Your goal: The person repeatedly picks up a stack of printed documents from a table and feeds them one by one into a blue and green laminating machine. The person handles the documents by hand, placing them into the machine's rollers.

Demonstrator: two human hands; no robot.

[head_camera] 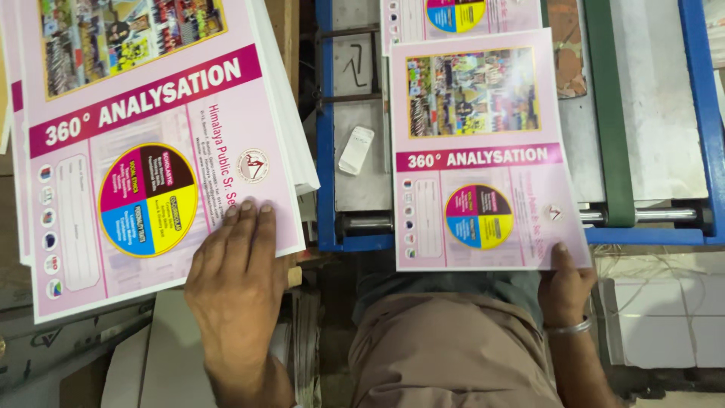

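My left hand (238,279) lies flat, fingers together, on the near corner of the top sheet of a thick stack of pink printed sheets (151,159) at the left. Each sheet bears a photo collage, a magenta band and a four-coloured circle. My right hand (565,285), with a metal bangle on the wrist, pinches the near right corner of a single pink sheet (483,151) of the same print, which lies on the machine bed. Beyond it another pink sheet (461,19) shows partly at the top.
The blue-framed machine (326,151) has a grey metal bed, a green belt (608,113) on the right and a roller along its near edge. A small white block (356,149) rests on the bed. White tiles (664,325) lie at lower right, cardboard at lower left.
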